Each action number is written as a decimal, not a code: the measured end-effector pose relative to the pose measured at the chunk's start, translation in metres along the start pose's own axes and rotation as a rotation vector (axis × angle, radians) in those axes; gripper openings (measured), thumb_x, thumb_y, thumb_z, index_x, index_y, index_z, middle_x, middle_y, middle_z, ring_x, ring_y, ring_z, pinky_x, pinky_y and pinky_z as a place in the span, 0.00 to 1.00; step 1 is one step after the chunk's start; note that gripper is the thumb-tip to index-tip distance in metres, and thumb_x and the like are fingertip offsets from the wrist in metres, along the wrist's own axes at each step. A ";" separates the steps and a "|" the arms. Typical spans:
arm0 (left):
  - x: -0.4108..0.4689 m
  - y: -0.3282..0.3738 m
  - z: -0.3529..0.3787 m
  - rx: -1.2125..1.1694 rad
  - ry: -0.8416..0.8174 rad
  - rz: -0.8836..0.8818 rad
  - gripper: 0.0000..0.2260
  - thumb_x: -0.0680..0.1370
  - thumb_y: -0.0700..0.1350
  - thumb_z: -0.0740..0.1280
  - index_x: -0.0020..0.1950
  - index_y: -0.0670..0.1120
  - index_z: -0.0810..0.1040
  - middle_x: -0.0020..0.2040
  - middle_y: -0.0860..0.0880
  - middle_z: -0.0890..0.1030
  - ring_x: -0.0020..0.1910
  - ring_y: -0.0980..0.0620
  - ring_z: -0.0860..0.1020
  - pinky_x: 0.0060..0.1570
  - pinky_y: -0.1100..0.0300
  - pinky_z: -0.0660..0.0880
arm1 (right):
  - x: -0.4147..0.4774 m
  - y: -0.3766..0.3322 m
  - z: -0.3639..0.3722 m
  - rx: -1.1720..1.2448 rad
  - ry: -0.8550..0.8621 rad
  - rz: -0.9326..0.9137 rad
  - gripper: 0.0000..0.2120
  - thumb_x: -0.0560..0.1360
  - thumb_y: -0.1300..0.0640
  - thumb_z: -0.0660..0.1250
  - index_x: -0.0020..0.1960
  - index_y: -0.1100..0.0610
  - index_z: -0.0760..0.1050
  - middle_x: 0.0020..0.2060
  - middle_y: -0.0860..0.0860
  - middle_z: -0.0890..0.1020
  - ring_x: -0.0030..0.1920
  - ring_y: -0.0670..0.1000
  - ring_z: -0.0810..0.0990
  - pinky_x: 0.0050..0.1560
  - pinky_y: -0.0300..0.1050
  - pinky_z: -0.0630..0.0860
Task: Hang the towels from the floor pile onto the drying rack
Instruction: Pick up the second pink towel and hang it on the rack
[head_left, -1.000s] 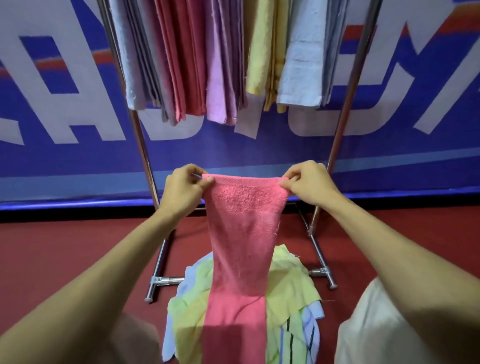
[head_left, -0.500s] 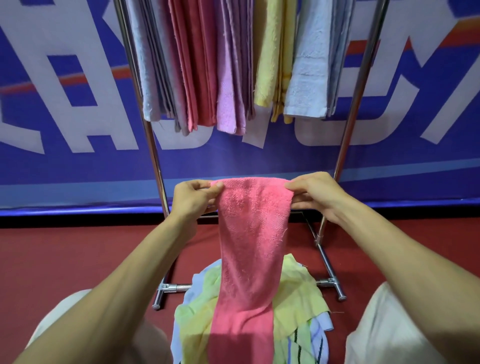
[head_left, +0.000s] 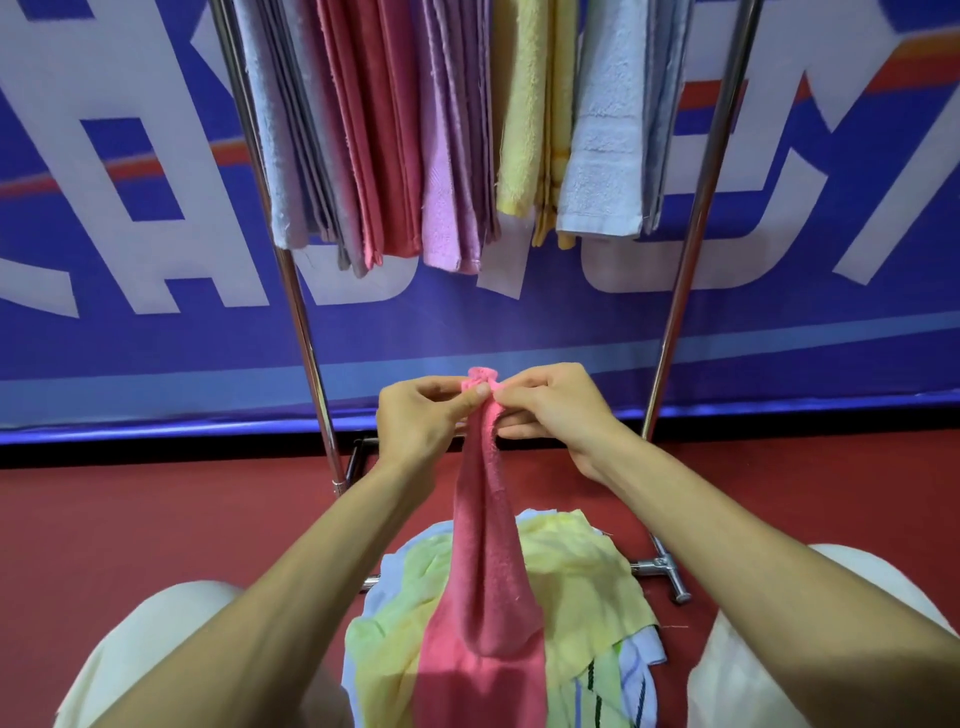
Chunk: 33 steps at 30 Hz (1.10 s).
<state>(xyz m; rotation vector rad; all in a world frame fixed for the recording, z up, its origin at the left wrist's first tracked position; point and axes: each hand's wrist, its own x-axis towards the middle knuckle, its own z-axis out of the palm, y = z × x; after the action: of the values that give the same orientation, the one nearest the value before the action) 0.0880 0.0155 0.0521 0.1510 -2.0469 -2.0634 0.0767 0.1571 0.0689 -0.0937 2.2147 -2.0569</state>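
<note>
A pink towel (head_left: 485, 561) hangs lengthwise from both my hands, folded in half along its length, its lower end resting on the floor pile (head_left: 582, 587) of yellow, green, white and striped towels. My left hand (head_left: 423, 415) and my right hand (head_left: 550, 405) pinch its top edge together, side by side and touching. The drying rack (head_left: 306, 332) stands just beyond, its two chrome uprights either side of my hands. Several grey, red, pink, yellow and pale blue towels (head_left: 447, 145) hang from the top of the rack.
A blue banner with large white letters (head_left: 130, 218) forms the wall behind the rack. The floor is dark red (head_left: 156, 519). The rack's chrome foot (head_left: 670, 571) juts out right of the pile. My knees in pale trousers (head_left: 156, 649) flank the pile.
My hands have come together, bringing the two top corners of the pink towel to meet, so the spread towel is now folded lengthwise. The view has tilted up slightly.
</note>
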 end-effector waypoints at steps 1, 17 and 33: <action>-0.001 -0.001 0.000 -0.005 -0.010 0.005 0.03 0.70 0.41 0.76 0.42 0.44 0.85 0.39 0.47 0.86 0.38 0.52 0.83 0.37 0.61 0.78 | 0.000 0.001 0.000 -0.004 -0.002 0.000 0.05 0.75 0.63 0.70 0.47 0.66 0.81 0.36 0.57 0.83 0.34 0.49 0.83 0.41 0.42 0.83; -0.005 -0.012 0.000 0.267 -0.018 0.196 0.06 0.72 0.40 0.75 0.48 0.48 0.84 0.41 0.49 0.86 0.43 0.53 0.84 0.51 0.50 0.80 | -0.008 0.002 0.004 -0.016 0.025 -0.028 0.08 0.77 0.63 0.67 0.40 0.64 0.80 0.30 0.54 0.81 0.28 0.45 0.82 0.34 0.38 0.82; -0.016 -0.005 -0.004 0.379 -0.189 0.186 0.40 0.68 0.23 0.60 0.78 0.44 0.56 0.47 0.59 0.84 0.56 0.54 0.79 0.55 0.66 0.71 | -0.005 0.006 -0.006 -0.128 0.121 -0.035 0.07 0.70 0.60 0.76 0.41 0.64 0.82 0.30 0.57 0.81 0.30 0.49 0.81 0.33 0.41 0.82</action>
<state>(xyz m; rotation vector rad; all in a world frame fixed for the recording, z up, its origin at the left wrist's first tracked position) 0.1037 0.0148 0.0459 -0.1727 -2.4445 -1.6198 0.0810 0.1642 0.0632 -0.0204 2.4324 -1.9859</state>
